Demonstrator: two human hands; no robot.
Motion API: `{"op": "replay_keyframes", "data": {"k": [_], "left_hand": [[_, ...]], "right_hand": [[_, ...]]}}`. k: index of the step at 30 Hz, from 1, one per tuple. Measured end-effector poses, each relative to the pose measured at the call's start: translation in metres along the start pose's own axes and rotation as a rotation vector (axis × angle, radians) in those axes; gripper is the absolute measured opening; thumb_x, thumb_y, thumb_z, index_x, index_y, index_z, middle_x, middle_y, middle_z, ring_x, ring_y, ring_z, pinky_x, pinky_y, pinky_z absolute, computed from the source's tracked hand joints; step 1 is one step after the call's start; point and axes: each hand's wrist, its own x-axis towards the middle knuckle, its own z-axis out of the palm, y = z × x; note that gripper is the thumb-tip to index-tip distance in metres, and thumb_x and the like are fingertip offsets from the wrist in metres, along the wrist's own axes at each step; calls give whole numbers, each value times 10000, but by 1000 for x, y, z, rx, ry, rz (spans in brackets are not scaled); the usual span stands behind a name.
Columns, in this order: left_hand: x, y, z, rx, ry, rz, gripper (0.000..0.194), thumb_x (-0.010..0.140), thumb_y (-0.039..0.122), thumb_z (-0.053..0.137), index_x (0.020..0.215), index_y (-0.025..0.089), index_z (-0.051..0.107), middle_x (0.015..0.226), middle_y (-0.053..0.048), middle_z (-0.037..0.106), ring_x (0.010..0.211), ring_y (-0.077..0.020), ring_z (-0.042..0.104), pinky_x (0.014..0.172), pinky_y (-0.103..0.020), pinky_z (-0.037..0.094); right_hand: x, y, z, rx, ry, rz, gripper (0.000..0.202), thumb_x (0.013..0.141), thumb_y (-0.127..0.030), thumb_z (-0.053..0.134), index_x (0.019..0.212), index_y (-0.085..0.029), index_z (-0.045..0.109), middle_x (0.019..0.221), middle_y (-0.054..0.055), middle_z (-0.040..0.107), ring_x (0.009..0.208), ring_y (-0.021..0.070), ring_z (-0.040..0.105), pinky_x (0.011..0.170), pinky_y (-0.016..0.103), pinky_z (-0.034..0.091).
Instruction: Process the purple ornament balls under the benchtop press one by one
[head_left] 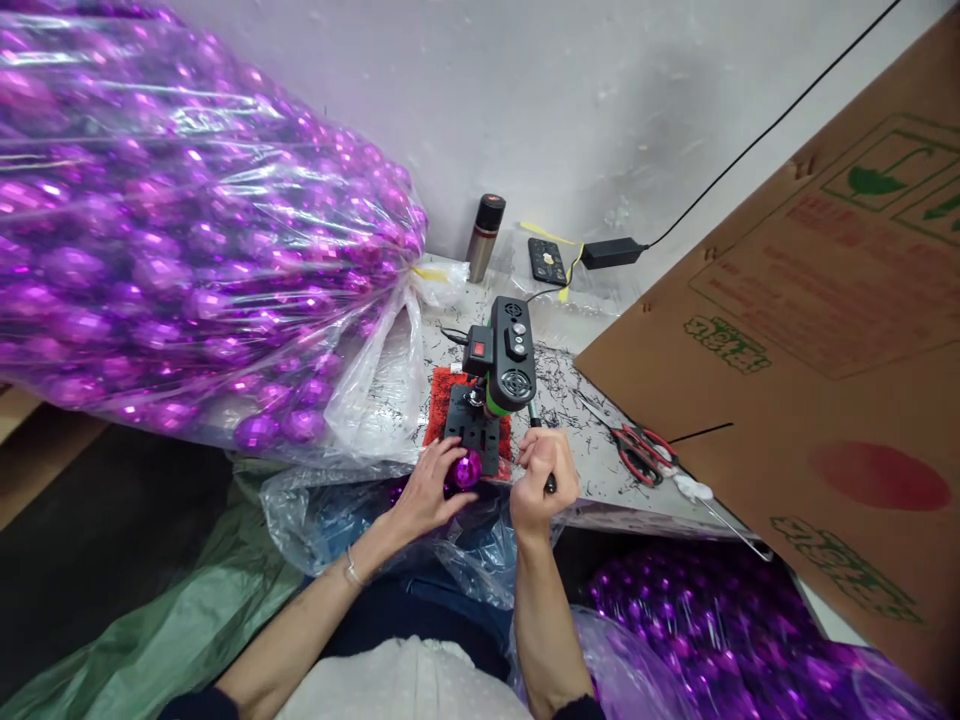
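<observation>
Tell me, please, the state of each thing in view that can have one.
Left hand: curved at the purple ball, grip unclear.
Right hand: closed around the lever handle.
Large bag: tied at the neck, bulging.
Black machine: standing, power state unclear.
Flask: upright, capped.
Scissors: lying down, blade opening unclear.
Table: strewn with black scraps.

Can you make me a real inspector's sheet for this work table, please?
Surface: pale table, strewn with dark scraps.
Job's things: purple ball by a black machine; red mat underneath.
Clutter: scissors, flask, black phone-like item.
Hands: left hand at the ball, grip unclear; right hand closed round a black handle.
Cables: black cable rising from a dark adapter.
Surroundings: bag of purple balls left, cardboard box right.
</observation>
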Motion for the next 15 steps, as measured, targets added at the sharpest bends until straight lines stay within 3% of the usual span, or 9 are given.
{"op": "replay_keyframes", "data": {"k": [3,7,8,10,12,15], "left_hand": [[-4,5,-27,-40,57,-59,728,913,538,751,1504,196,500,1462,-206,635,1362,-360,631,1131,-555,533],[50,-15,-71,-6,300,-373,428,1085,364,423,1427,180,601,1379,-163,707,1263,-278,692,1095,-466,559],[68,-25,-80,53,278,-453,413,1076,336,414,1371,165,648,1392,-164,706,1303,-288,671,1133,-472,533],[101,-45,-93,173,116,-653,400,1029,258,440,1311,130,693,1396,-183,708,1353,-320,645,1190,-485,486],[125,-64,-100,235,77,-730,464,946,161,494,1368,47,650,1460,-256,649,1446,-380,566,1242,-524,418],[147,-86,-106,387,110,-736,663,860,82,536,1514,-18,486,1566,-315,529,1543,-421,440,1277,-545,350]], "right_hand": [[-14,7,2,8,24,-8,376,1047,-187,454,678,-238,510,647,-16,536,649,151,594,596,309,443],[-23,13,6,31,54,28,376,1049,-200,450,678,-243,502,656,-16,533,631,153,589,570,310,434],[-23,13,6,34,54,28,373,1047,-198,454,680,-242,505,658,-17,534,634,152,590,573,309,434],[-22,13,6,35,55,25,368,1044,-195,460,683,-240,508,660,-19,537,633,149,590,574,306,434],[-21,12,7,29,64,26,367,1044,-201,462,682,-241,506,661,-20,538,622,146,584,571,305,433],[-23,11,7,6,65,38,375,1050,-225,452,679,-242,498,668,-20,544,606,143,575,571,305,440]]}}
